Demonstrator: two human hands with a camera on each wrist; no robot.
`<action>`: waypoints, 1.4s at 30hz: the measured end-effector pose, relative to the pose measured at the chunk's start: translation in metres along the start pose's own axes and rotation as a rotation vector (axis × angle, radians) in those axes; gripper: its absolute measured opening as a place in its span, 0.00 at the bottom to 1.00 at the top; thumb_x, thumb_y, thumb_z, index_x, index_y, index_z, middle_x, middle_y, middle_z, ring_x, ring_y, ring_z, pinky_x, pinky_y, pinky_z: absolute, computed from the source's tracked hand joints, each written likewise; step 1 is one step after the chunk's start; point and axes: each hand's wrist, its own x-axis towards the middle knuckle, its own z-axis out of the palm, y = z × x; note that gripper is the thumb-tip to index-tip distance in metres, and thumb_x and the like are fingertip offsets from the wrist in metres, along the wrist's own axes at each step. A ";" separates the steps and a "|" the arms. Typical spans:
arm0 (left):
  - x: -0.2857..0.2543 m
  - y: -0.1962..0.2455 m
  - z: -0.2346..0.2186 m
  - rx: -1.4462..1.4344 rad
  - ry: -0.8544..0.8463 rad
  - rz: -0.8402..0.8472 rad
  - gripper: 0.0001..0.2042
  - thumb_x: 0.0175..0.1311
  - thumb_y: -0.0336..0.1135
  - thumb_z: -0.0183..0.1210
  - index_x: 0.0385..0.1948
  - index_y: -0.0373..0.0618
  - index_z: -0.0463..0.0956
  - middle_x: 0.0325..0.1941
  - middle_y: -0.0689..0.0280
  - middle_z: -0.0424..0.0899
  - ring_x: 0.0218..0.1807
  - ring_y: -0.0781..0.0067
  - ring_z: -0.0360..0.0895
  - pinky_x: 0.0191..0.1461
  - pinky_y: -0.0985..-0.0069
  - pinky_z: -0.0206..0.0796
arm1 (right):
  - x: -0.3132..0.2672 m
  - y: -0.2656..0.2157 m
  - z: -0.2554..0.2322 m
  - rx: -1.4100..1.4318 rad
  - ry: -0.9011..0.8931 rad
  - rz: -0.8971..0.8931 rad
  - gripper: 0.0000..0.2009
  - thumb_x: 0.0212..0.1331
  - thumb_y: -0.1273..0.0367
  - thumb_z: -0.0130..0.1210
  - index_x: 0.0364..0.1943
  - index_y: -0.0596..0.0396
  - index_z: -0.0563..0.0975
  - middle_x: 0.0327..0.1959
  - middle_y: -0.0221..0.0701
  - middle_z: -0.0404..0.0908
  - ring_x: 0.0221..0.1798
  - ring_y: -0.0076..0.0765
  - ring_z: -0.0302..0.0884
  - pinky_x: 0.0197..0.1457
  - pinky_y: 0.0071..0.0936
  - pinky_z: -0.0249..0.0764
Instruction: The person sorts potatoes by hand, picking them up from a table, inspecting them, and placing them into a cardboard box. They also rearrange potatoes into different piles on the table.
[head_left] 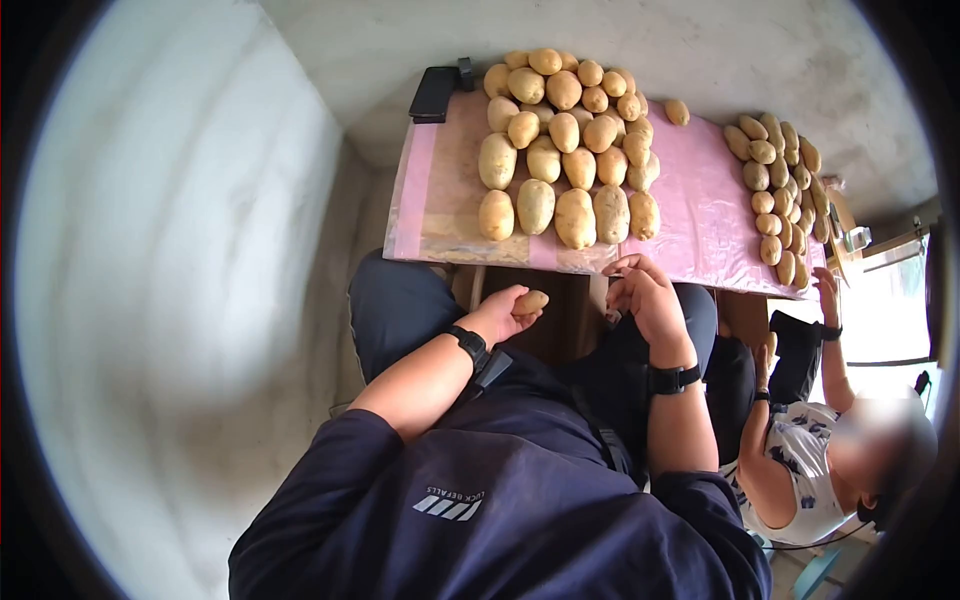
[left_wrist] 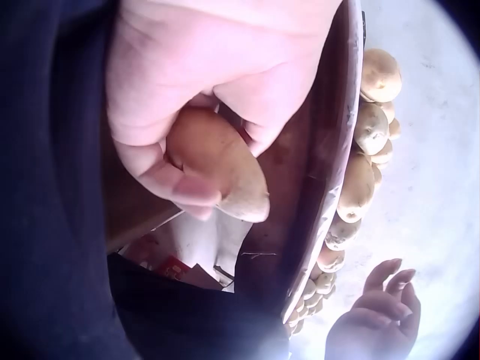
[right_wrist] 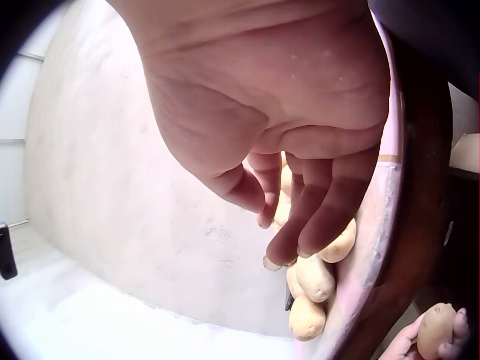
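In the head view my left hand (head_left: 498, 316) grips a small tan potato (head_left: 531, 302) in front of the table's near edge. The left wrist view shows that potato (left_wrist: 225, 165) with the fingers curled round it and one end sticking out. My right hand (head_left: 648, 303) is raised at the table edge, near the front row of potatoes (head_left: 575, 219). Its fingers are loosely bent with nothing between them, as the right wrist view also shows. Larger potatoes lie toward the front of the main group, smaller ones toward the back.
A pink-covered table (head_left: 690, 215) carries the potatoes. A black phone (head_left: 433, 94) lies at its far left corner. One potato (head_left: 677, 112) sits apart at the back. Another person (head_left: 800, 460) sits to the right, near a second potato group (head_left: 785, 195). A wall (head_left: 200, 250) stands left.
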 end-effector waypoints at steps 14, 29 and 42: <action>-0.003 -0.008 0.003 0.018 0.141 0.105 0.14 0.78 0.38 0.48 0.54 0.39 0.72 0.51 0.53 0.83 0.48 0.54 0.84 0.51 0.62 0.82 | 0.023 0.028 -0.033 0.087 0.387 -0.161 0.08 0.68 0.73 0.49 0.48 0.53 0.73 0.42 0.30 0.77 0.29 0.23 0.77 0.33 0.23 0.74; -0.009 -0.005 0.004 0.164 0.115 0.094 0.09 0.70 0.41 0.53 0.40 0.47 0.77 0.40 0.64 0.86 0.41 0.68 0.83 0.40 0.72 0.73 | 0.071 0.002 -0.022 -0.045 0.445 -0.136 0.29 0.68 0.70 0.57 0.70 0.47 0.57 0.58 0.35 0.73 0.33 0.26 0.81 0.32 0.25 0.80; -0.011 -0.002 -0.002 0.192 0.117 0.089 0.09 0.69 0.41 0.54 0.42 0.47 0.78 0.42 0.64 0.85 0.44 0.67 0.83 0.42 0.70 0.74 | 0.075 0.008 -0.047 0.178 0.391 -0.184 0.35 0.66 0.71 0.58 0.74 0.50 0.52 0.58 0.40 0.70 0.32 0.29 0.81 0.33 0.26 0.78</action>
